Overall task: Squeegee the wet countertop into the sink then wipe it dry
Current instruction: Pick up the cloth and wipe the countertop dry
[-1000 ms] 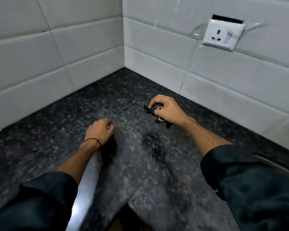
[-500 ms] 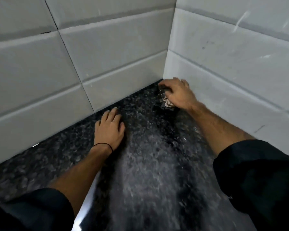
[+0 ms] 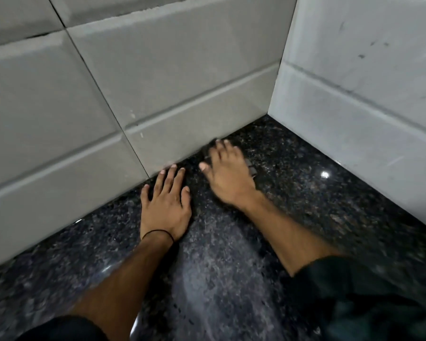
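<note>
I see both hands down on the dark speckled desk (image 3: 231, 279), close to its back corner where the two tiled walls (image 3: 158, 82) meet. Left hand (image 3: 166, 205) lies flat, palm down, fingers spread and straight, tips almost at the back wall's base; grip fully open, nothing in it. Thin black band (image 3: 158, 233) on that wrist. Right hand (image 3: 228, 175) sits just beside it, nearer the corner, palm down, fingers reaching toward the wall edge, blurred. It presses on a dark cloth (image 3: 252, 169), only a bit showing at the fingertips and at the hand's right side. Fingers lie mostly flat over it; I cannot tell whether they pinch it. Forearms bare, dark sleeves (image 3: 354, 291) pushed up.
</note>
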